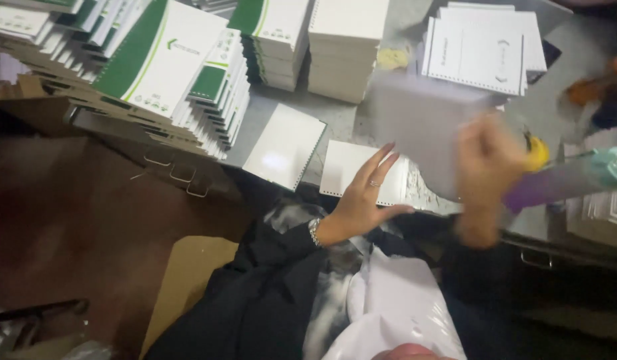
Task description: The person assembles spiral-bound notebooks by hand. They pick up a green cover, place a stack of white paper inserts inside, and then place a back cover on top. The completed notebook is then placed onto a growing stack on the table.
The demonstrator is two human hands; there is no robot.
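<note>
Sheet (422, 127), thin, light and floppy, blurs in right hand (485, 177), grip unclear; spread left hand (362, 200) presses punched card (352, 170) at centre

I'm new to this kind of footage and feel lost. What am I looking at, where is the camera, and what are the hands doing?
No machine here: a person works with bare hands, filmed by one camera on their head, looking down. The left hand, wearing a ring and bracelet, rests flat on a white punched sheet on the grey table. The right hand is motion-blurred and seems to lift a blurred white sheet; its grip is unclear. Around them lie stacks of green-and-white covers and white punched pages.
</note>
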